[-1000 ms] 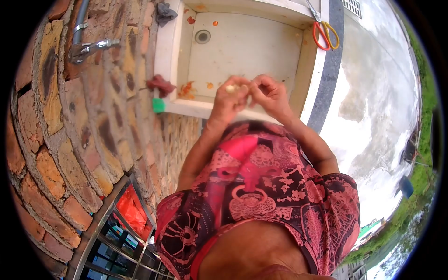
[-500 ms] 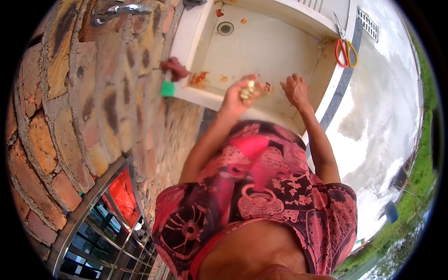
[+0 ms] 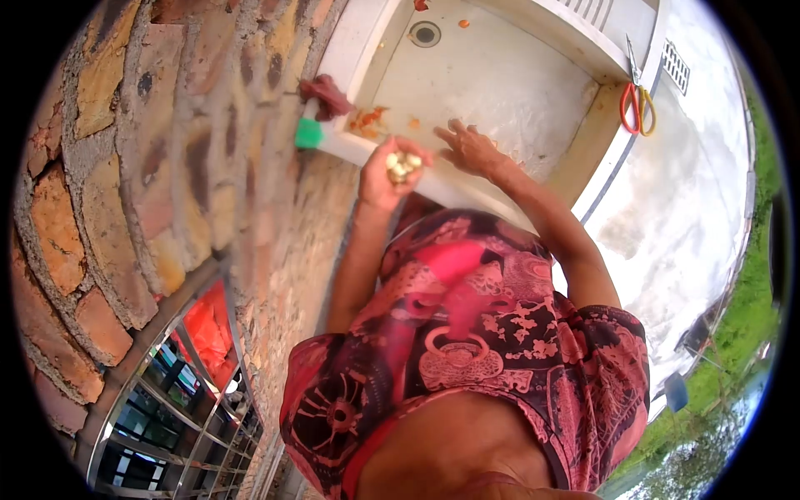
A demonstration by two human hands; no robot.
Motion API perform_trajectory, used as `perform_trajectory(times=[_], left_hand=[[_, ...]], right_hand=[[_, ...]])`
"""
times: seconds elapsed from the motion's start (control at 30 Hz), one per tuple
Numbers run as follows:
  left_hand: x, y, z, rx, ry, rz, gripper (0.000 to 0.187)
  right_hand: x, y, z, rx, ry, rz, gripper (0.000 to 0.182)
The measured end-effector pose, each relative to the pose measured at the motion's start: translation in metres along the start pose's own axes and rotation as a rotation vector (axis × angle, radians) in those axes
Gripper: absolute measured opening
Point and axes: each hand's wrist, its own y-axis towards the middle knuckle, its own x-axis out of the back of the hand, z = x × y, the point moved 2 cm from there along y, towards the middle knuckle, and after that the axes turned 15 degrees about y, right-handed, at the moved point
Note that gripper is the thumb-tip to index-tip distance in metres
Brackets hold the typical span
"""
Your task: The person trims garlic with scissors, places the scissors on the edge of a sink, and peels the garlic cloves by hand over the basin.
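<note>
My left hand (image 3: 385, 177) is cupped around several small pale pieces that look like peeled garlic cloves (image 3: 402, 167). It is at the near left rim of a pale sink (image 3: 500, 79). To its right, my right hand (image 3: 471, 150) reaches over the near part of the sink with fingers spread and nothing visible in them. Orange-brown bits of peel (image 3: 367, 122) lie in the sink's near left corner, just beyond my left hand.
Scissors (image 3: 637, 108) with red and yellow handles lie on the sink's right edge. A dark red cloth (image 3: 327, 96) and a green piece (image 3: 308, 133) are at the left rim. The drain (image 3: 424, 33) is at the far left. A brick wall (image 3: 167, 125) runs along the left.
My left hand has drawn left and slightly towards me with the cloves. My right hand has swept left across the sink, its fingers now stretched out. The view has shifted slightly.
</note>
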Motion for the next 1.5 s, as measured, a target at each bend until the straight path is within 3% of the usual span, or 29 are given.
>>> perform_trajectory(times=[0.07, 0.13, 0.2, 0.23, 0.3, 0.4, 0.5, 0.57, 0.63, 0.77, 0.83, 0.93, 1.0, 1.03, 1.1, 1.13, 1.2, 1.3, 1.4, 1.5], left_hand=[[0.008, -0.001, -0.001, 0.058, -0.223, -0.098, 0.032], [0.011, -0.005, -0.002, 0.043, -0.276, -0.099, 0.025], [0.023, -0.007, 0.007, 0.062, -0.390, -0.147, 0.019], [0.024, -0.007, 0.011, 0.066, -0.431, -0.140, 0.017], [0.026, -0.004, 0.021, 0.068, -0.468, -0.112, 0.017], [0.015, -0.004, 0.023, 0.094, -0.470, -0.120, 0.018], [0.007, -0.009, 0.025, 0.092, -0.418, -0.096, 0.026], [0.002, -0.017, 0.028, 0.060, -0.405, -0.098, 0.030], [-0.001, -0.027, 0.035, 0.056, -0.342, -0.141, 0.038], [-0.014, -0.040, 0.051, 0.097, -0.318, -0.204, 0.039], [-0.021, -0.045, 0.049, 0.071, -0.324, -0.246, 0.036], [-0.019, -0.053, 0.048, 0.023, -0.371, -0.289, 0.033], [-0.027, -0.065, 0.052, 0.031, -0.301, -0.286, 0.040], [-0.021, -0.068, 0.053, 0.027, -0.285, -0.279, 0.038], [-0.020, -0.069, 0.047, 0.016, -0.295, -0.304, 0.036], [-0.017, -0.075, 0.044, 0.010, -0.284, -0.322, 0.035], [-0.008, -0.080, 0.042, 0.003, -0.301, -0.347, 0.032], [-0.010, -0.082, 0.032, -0.044, -0.302, -0.351, 0.032], [-0.012, -0.084, 0.027, -0.066, -0.301, -0.351, 0.031], [-0.011, -0.082, 0.030, -0.047, -0.291, -0.361, 0.031]], right_hand=[[-0.025, -0.010, -0.016, -0.030, -0.055, 0.151, 0.033], [-0.070, -0.015, -0.064, -0.065, 0.183, 0.207, 0.026], [-0.078, -0.028, -0.087, 0.176, 0.059, 0.143, 0.020], [-0.068, -0.033, -0.079, 0.187, 0.045, 0.140, 0.020], [-0.032, -0.046, -0.065, 0.052, 0.103, -0.113, 0.019], [0.024, -0.027, -0.040, -0.110, 0.063, -0.164, 0.023], [0.071, 0.001, -0.026, -0.204, -0.238, -0.122, 0.032], [0.102, 0.024, -0.010, -0.076, -0.406, -0.324, 0.037], [0.129, 0.070, -0.006, 0.136, -0.356, -0.550, 0.040], [0.145, 0.159, 0.001, 0.188, -0.329, -0.557, 0.034], [0.128, 0.199, -0.020, 0.187, -0.372, -0.531, 0.030], [0.103, 0.213, -0.040, 0.155, -0.368, -0.318, 0.024], [0.096, 0.172, -0.049, -0.037, -0.177, -0.223, 0.020], [0.093, 0.156, -0.040, -0.034, -0.175, -0.206, 0.020], [0.088, 0.125, -0.018, -0.198, -0.059, -0.096, 0.027], [0.071, 0.118, -0.009, -0.188, -0.045, -0.074, 0.027], [0.052, 0.109, 0.004, 0.132, 0.197, -0.219, 0.034], [-0.014, 0.106, 0.013, 0.114, 0.502, -0.108, 0.039], [-0.054, 0.095, 0.047, 0.248, 0.490, 0.030, 0.032], [-0.077, 0.083, 0.046, 0.313, 0.473, -0.127, 0.021]])
